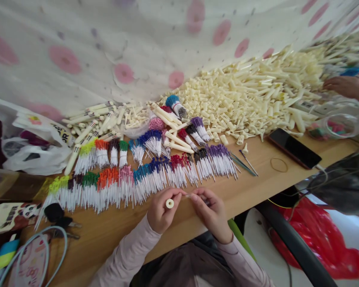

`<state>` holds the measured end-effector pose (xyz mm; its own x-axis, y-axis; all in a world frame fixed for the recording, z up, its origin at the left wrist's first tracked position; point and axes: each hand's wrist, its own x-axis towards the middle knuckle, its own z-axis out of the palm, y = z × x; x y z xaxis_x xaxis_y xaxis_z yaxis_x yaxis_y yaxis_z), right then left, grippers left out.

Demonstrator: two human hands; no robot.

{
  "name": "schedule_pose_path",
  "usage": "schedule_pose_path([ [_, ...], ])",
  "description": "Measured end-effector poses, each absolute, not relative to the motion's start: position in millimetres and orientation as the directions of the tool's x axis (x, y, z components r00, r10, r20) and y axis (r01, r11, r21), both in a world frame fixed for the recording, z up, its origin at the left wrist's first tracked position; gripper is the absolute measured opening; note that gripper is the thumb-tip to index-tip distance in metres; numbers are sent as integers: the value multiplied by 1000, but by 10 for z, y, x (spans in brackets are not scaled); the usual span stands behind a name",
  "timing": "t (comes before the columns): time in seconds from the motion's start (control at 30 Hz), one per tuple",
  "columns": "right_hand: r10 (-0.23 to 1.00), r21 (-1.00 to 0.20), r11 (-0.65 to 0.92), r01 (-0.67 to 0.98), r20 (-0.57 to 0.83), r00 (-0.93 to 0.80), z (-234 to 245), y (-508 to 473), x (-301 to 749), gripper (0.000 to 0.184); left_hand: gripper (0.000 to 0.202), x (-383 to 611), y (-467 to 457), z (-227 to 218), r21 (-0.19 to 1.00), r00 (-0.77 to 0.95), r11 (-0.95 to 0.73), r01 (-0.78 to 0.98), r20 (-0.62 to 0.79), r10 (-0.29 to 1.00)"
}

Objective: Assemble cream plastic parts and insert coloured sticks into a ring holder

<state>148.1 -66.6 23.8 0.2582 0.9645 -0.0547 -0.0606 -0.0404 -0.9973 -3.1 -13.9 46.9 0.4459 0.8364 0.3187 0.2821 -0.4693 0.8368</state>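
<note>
My left hand (pixel 162 208) is closed round a short cream plastic tube (pixel 169 203), its round open end facing me. My right hand (pixel 211 210) pinches a thin white refill (pixel 189 195) whose tip meets the left hand's fingers near the tube. Both hands hover over the near edge of the wooden table (pixel 257 183). Just beyond them lie rows of white refills with coloured tips (pixel 143 179): yellow, green, orange, pink, blue, red, black, purple.
A large heap of cream tubes and caps (pixel 257 95) fills the far right. Another person's hand (pixel 345 86) reaches into it. A black phone (pixel 294 148), tweezers (pixel 242 163) and a rubber band (pixel 279 164) lie on the right. Plastic bags (pixel 32 147) and keys (pixel 58 217) sit at left.
</note>
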Motion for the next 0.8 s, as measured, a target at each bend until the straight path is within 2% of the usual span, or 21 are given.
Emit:
schedule_pose_path([
  [0.07,950,-998,13,53,29,312,325,-700,1513,25,19,-24,-125,434,843,450,-446,300,287,846],
  [0.13,949,-966,86,244,153,276,436,-741,1556,20,19,-18,-120,365,826,477,-459,326,275,834],
  [0.23,950,-811,237,534,309,49,583,-788,1614,14,18,-6,-136,244,767,570,-548,335,298,766],
  [0.33,925,-629,341,699,356,-131,646,-812,1647,15,13,4,-168,175,707,606,-611,356,323,727],
  [0.43,918,-540,365,758,344,-197,650,-830,1658,16,15,5,-187,177,676,590,-617,403,324,740],
  [0.67,913,-509,392,766,317,-256,625,-833,1654,14,25,19,-189,154,648,597,-624,437,309,740],
  [0.8,918,-480,386,788,285,-276,611,-826,1646,14,19,31,-238,107,625,600,-613,483,274,752],
])
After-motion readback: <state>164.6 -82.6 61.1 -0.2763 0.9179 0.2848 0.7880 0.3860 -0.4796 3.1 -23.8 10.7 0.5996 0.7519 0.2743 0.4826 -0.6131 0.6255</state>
